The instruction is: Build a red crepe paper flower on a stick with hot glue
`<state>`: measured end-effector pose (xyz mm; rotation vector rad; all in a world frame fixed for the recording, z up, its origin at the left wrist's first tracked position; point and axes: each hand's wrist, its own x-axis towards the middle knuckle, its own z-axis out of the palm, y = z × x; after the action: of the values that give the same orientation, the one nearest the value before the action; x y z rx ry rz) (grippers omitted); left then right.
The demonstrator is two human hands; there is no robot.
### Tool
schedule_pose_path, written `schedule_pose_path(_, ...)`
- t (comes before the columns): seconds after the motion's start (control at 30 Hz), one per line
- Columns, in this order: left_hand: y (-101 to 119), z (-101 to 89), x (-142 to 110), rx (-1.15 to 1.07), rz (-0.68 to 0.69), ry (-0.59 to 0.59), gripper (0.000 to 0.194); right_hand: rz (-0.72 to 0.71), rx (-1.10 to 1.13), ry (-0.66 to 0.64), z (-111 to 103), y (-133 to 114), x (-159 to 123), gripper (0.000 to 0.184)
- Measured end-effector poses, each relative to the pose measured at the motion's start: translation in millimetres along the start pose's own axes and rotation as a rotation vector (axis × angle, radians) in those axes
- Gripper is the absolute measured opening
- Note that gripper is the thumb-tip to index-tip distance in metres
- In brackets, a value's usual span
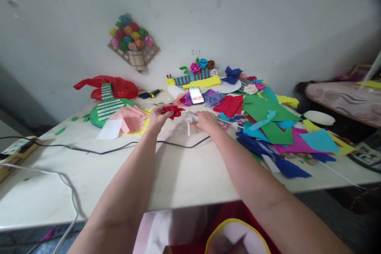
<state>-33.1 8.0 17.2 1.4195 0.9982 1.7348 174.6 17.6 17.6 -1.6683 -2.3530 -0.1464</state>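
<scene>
My left hand (159, 117) is closed in a pinch on a red paper flower (174, 112), held over the middle of the table. Beside it, my right hand (207, 120) is wrapped round what looks like a white glue gun (189, 119), its grip mostly hidden by my fingers. A black cord (181, 146) runs across the table to under my right wrist. Just beyond both hands lies a phone with a lit screen (196, 96). A thin wooden stick (231, 123) pokes out right of my right hand.
Coloured paper sheets (269, 107) crowd the right side, with purple yarn (214, 98) behind my hands. A green guitar-shaped piece (107, 108), pink paper (129, 119) and black-and-yellow scissors (150, 94) lie left. A white cable (70, 186) crosses the left front.
</scene>
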Motion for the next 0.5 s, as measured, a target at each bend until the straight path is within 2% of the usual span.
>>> schedule_pose_path(0.13,-3,-2.1,1,0.044,0.032,0.000,0.028,0.159,0.157,0.089,-7,17,5,0.028)
schedule_pose_path(0.27,-3,-2.9,1,0.039,0.038,-0.024,0.029,0.313,0.533,0.220,-4,32,15,0.024)
schedule_pose_path(0.33,-3,-2.6,0,0.031,0.034,-0.036,0.029,0.287,0.833,0.229,-2,38,19,0.021)
schedule_pose_path(0.4,-2,-2.3,-1,0.027,0.028,-0.043,0.029,0.236,1.107,0.173,-1,42,20,0.020)
schedule_pose_path(0.5,-3,-2.7,-1,0.029,0.026,-0.043,0.028,0.109,1.318,0.070,-6,44,17,0.029)
